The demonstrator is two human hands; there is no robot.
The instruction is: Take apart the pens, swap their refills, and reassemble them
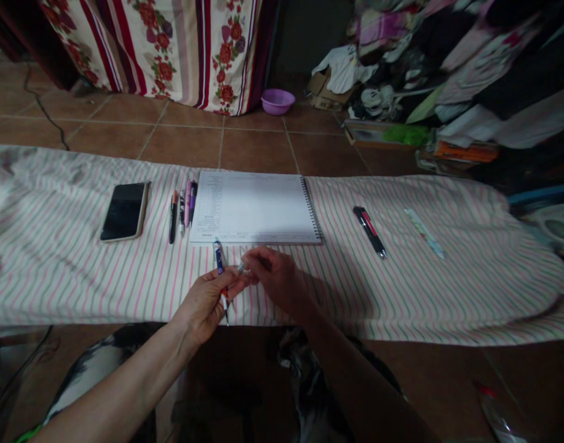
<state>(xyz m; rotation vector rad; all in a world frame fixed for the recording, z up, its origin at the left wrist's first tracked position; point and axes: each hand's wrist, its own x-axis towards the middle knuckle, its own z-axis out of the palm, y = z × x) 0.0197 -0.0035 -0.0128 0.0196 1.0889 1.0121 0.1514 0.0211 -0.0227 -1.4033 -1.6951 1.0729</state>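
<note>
"What do the hands have?"

"The left hand point(208, 303) is closed on a dark blue pen point(219, 259), which slants through the grip, its thin tip pointing down toward the near edge of the cloth. The right hand point(276, 275) has thumb and fingers pinched on a small shiny piece point(240, 267), right by the left fingertips."

"A part of the pen?"

"It might be, but the light is dim and fingers cover most of it, so I can't say for sure."

"Which step is this, then?"

"I'd judge it a bit of fine handling: the left hand steadies the pen while the right minds the little piece. Both grips are occupied."

"And what does a move from here call for?"

"A light, steady pinch, I'd think, and the pen kept from rolling in the palm. Something that small could easily drop."

"What lies around them?"

"Just beyond the hands, a spiral notebook point(266, 206) lies open on the striped cloth point(401, 307). Beside its left edge is a row of pens point(187, 206), and farther left a phone point(123, 211), screen up. Off to the right lie a black-and-red pen point(370, 232) and, past it, a pale slim item point(424, 232). Beyond the cloth, a purple basin point(277, 102) sits on the tiled floor point(184, 132)."
</note>
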